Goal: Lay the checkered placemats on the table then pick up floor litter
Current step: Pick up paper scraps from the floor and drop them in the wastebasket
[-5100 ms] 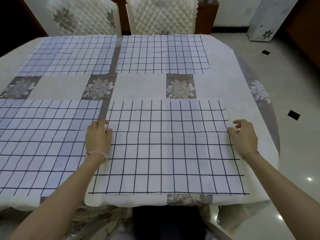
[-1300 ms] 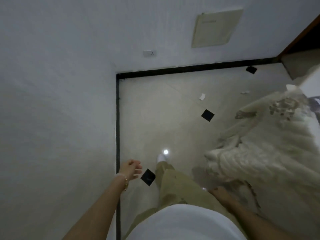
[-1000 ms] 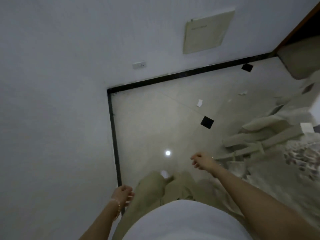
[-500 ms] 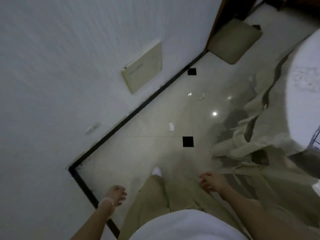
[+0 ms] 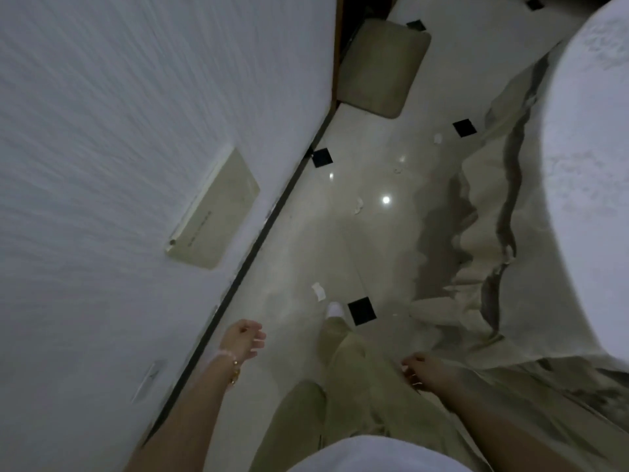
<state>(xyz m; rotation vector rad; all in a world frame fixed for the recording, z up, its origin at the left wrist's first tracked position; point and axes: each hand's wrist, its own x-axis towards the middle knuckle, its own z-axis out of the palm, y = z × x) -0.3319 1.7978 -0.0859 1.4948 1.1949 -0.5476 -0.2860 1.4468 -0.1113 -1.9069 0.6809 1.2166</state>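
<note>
Small white paper scraps lie on the glossy pale floor: one scrap [image 5: 318,290] just ahead of my front foot, another scrap [image 5: 358,205] farther on, a third scrap [image 5: 438,138] near a black tile inset. My left hand [image 5: 242,343] hangs at my side near the wall, fingers loosely curled, holding nothing. My right hand [image 5: 419,369] hangs beside my right thigh, fingers loosely apart, also holding nothing. The table [image 5: 599,172] with its draped cloth is at the right; no placemats show from here.
A white wall [image 5: 119,148] with a beige panel [image 5: 212,214] and a black skirting runs along the left. The tablecloth's folds [image 5: 476,267] hang to the floor on the right. A beige mat [image 5: 381,68] lies ahead by a wooden door frame.
I have left the table with the placemats laid and turned toward the floor strip along the wall. Over the last second I stepped forward; the nearest scrap is now at my foot.
</note>
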